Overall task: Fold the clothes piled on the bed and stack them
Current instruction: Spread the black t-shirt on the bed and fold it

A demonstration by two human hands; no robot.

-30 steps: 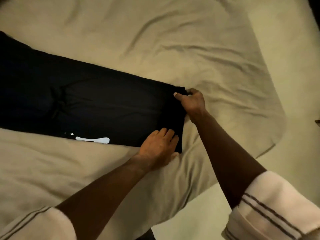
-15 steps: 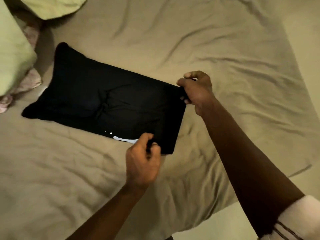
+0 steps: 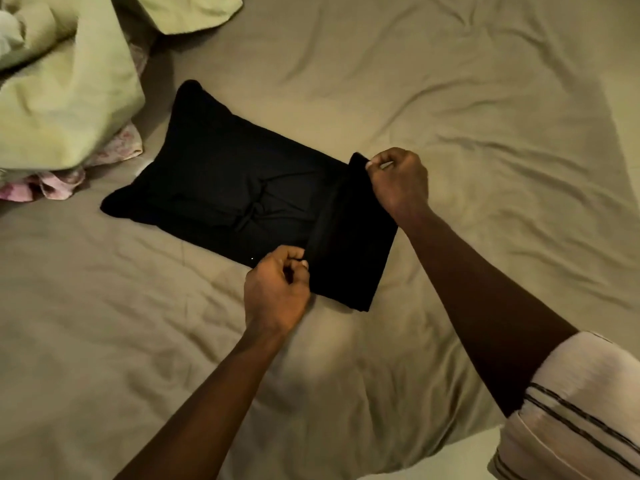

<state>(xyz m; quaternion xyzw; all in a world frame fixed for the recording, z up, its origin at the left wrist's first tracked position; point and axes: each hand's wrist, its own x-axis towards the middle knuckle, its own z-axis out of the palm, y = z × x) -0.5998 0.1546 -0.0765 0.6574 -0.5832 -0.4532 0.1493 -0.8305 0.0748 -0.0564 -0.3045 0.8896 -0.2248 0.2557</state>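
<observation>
Where the frame cuts off at the lower right, a pale sleeve with dark stripes covers the right arm, only part of it showing; the left arm enters bare from the bottom edge. Both forearms reach out over the wrinkled tan bed sheet. The left hand comes first, its thumb and curled fingers pinching the near corner of a raised flap of the black garment, the fingertips partly lost against the dark cloth. Farther out, the right hand is clenched on the far corner of that same flap. The flap stands between the 2 hands at the garment's right end, while the rest lies flat on the sheet near the middle of the bed, stretching away to the left. Its fabric is so dark that seams and the kind of garment are hard to make out. Beyond it, at the upper left, a heap of pale green cloth runs out of the frame, with a pink floral cloth partly hidden beneath it.
</observation>
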